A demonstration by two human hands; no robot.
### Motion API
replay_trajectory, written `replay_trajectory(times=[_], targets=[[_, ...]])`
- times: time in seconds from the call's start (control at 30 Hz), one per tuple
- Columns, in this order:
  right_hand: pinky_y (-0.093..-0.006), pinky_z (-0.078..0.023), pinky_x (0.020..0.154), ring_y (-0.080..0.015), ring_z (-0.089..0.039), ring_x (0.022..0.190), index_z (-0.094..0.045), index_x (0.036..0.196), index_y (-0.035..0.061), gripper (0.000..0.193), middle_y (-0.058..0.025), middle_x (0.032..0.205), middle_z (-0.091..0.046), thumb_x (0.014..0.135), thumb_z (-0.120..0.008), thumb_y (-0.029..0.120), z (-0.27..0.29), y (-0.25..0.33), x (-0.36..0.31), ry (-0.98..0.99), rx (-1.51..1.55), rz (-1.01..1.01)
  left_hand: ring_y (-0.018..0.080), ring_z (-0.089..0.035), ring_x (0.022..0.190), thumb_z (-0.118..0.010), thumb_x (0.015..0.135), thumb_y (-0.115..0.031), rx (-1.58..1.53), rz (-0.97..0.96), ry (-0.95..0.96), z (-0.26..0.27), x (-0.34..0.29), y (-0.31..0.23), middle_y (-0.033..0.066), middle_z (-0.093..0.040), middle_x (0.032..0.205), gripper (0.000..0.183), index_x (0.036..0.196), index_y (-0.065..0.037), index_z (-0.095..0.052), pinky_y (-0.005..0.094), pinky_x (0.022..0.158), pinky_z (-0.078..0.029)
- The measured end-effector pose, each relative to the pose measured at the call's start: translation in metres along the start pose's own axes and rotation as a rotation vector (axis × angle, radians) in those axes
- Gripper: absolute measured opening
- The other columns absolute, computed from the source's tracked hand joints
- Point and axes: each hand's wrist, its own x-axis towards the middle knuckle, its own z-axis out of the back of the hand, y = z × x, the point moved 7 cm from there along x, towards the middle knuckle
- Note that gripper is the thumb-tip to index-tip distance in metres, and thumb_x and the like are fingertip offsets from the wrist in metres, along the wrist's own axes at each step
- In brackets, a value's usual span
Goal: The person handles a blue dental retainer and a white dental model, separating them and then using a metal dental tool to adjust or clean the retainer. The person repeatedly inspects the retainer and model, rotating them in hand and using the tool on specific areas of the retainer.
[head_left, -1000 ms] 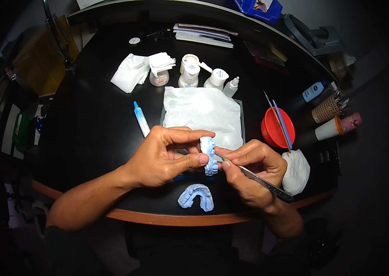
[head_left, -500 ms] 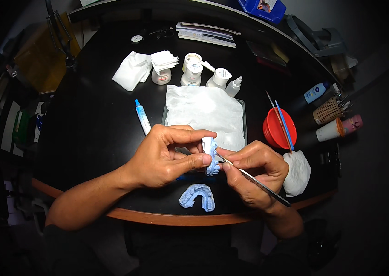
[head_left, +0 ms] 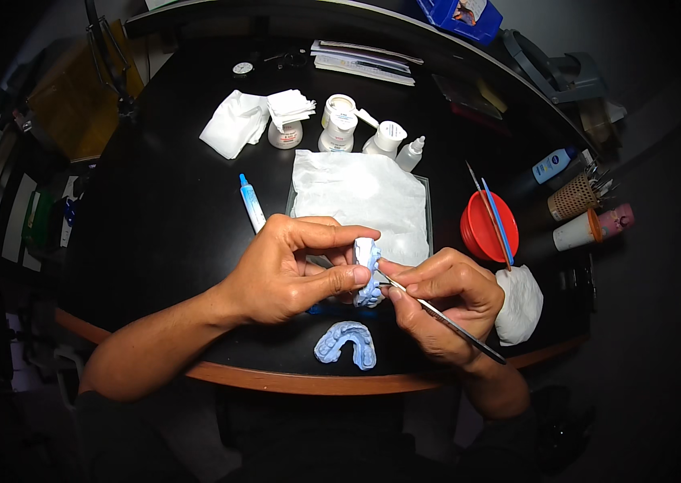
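Between the thumb and fingers of my left hand (head_left: 292, 266) a blue and white dental cast (head_left: 365, 256) is held upright on its side, its tooth side facing right. My right hand (head_left: 451, 302) grips a slim metal dental carving tool (head_left: 457, 326) like a pen. The tool's tip meets the cast's tooth side, and the right fingertips sit close against it, so the exact contact is hard to make out. Below them on the black table lies a second, horseshoe-shaped blue dental cast (head_left: 346, 346).
Behind my hands lies a white cloth (head_left: 356, 189) on a glass plate, with white bottles (head_left: 336, 129) beyond it. A blue-white tube (head_left: 252, 204) is at left. To the right are a red bowl (head_left: 477, 225) with brushes across it and a crumpled white cloth (head_left: 520, 306).
The held cast has turned slightly in my left fingers, showing more of its white base. The tool's handle end has shifted a little left and down; both grips stay the same.
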Motion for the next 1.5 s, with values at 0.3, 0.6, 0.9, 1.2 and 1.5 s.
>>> replay_trajectory(times=[0.3, 0.6, 0.9, 1.2, 1.5], targets=[[-0.0301, -0.064, 0.075, -0.0237, -0.076, 0.087, -0.066, 0.087, -0.0045, 0.013, -0.0172, 0.088, -0.07, 0.08, -0.076, -0.011, 0.0015, 0.0001, -0.0029, -0.008, 0.023, -0.011, 0.0115, -0.068, 0.085, -0.07, 0.097, -0.01, -0.157, 0.077, 0.005, -0.0032, -0.0008, 0.001, 0.0107, -0.067, 0.102, 0.042, 0.135, 0.007, -0.062, 0.0237, 0.072, -0.057], [-0.0274, -0.062, 0.071, -0.0244, -0.076, 0.088, -0.067, 0.088, -0.0035, 0.014, -0.0174, 0.089, -0.071, 0.081, -0.076, -0.011, 0.0028, -0.0011, -0.0046, -0.034, -0.004, -0.025, 0.0082, -0.062, 0.082, -0.069, 0.098, -0.015, -0.203, 0.096, 0.002, -0.0073, -0.0002, 0.0019, 0.008, -0.066, 0.1, 0.044, 0.136, 0.006, -0.062, 0.0223, 0.069, -0.05], [-0.0407, -0.064, 0.09, -0.026, -0.075, 0.091, -0.065, 0.086, -0.0028, 0.016, -0.0172, 0.089, -0.068, 0.08, -0.071, -0.016, -0.0007, 0.0048, -0.0018, 0.036, -0.045, -0.017, 0.0084, -0.062, 0.079, -0.068, 0.098, -0.014, -0.165, 0.08, -0.009, -0.0069, -0.0004, -0.0011, 0.0074, -0.065, 0.098, 0.042, 0.135, 0.005, -0.063, 0.0219, 0.066, -0.05], [-0.0351, -0.065, 0.083, -0.0272, -0.077, 0.089, -0.068, 0.086, -0.0046, 0.012, -0.0195, 0.088, -0.073, 0.08, -0.077, -0.011, 0.0001, 0.0047, -0.0014, 0.016, -0.017, 0.047, 0.0076, -0.061, 0.082, -0.069, 0.098, -0.015, -0.184, 0.096, -0.001, -0.007, -0.0016, -0.0021, 0.0078, -0.066, 0.101, 0.044, 0.136, 0.005, -0.062, 0.0209, 0.067, -0.047], [-0.0349, -0.066, 0.08, -0.0281, -0.077, 0.087, -0.068, 0.083, -0.0044, 0.013, -0.0191, 0.087, -0.073, 0.077, -0.08, -0.009, -0.0002, 0.0049, -0.0013, 0.031, -0.028, 0.069, 0.0066, -0.057, 0.081, -0.066, 0.099, -0.016, -0.179, 0.085, 0.006, -0.0075, -0.0022, -0.0006, 0.0066, -0.064, 0.098, 0.044, 0.137, 0.005, -0.061, 0.0216, 0.069, -0.045]])
